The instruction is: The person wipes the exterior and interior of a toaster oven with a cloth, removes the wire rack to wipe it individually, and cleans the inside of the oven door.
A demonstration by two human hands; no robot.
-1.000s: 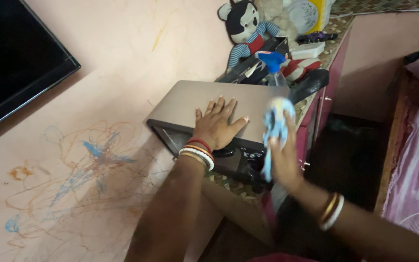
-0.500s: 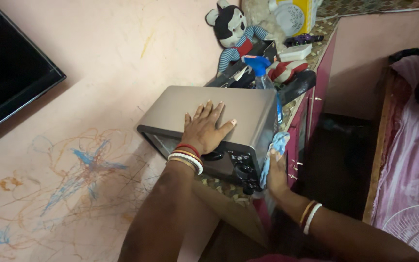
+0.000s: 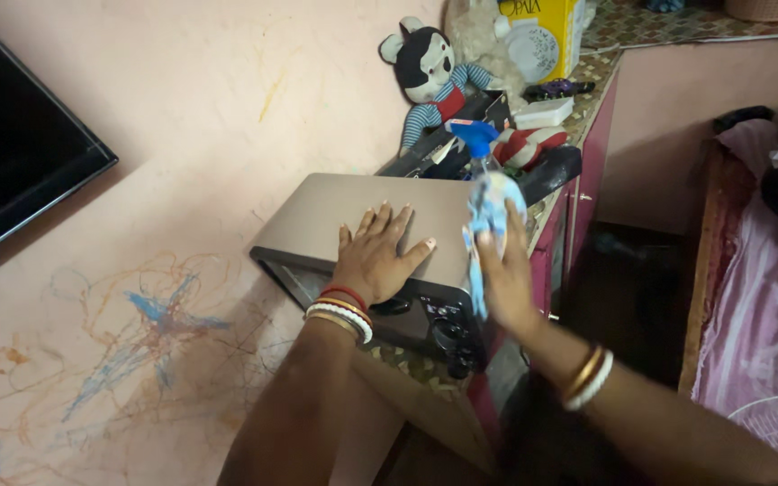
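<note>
A small grey toaster oven (image 3: 335, 209) with a dark front and knobs stands on a counter against the pink wall. My left hand (image 3: 375, 255) lies flat on its top, fingers spread, bangles at the wrist. My right hand (image 3: 504, 277) presses a light blue cloth (image 3: 486, 220) against the oven's right side near the top edge; the cloth hangs down past the fingers.
Behind the oven are a blue-capped spray bottle (image 3: 472, 136), a plush toy (image 3: 428, 76), a yellow box (image 3: 547, 27) and other clutter. A dark screen (image 3: 11, 153) hangs on the scribbled wall at left. A bed with pink cloth (image 3: 758, 306) lies at right.
My right hand with the cloth went down to the oven's lower right side, then came back up to the top right edge. My left hand stayed flat on top.
</note>
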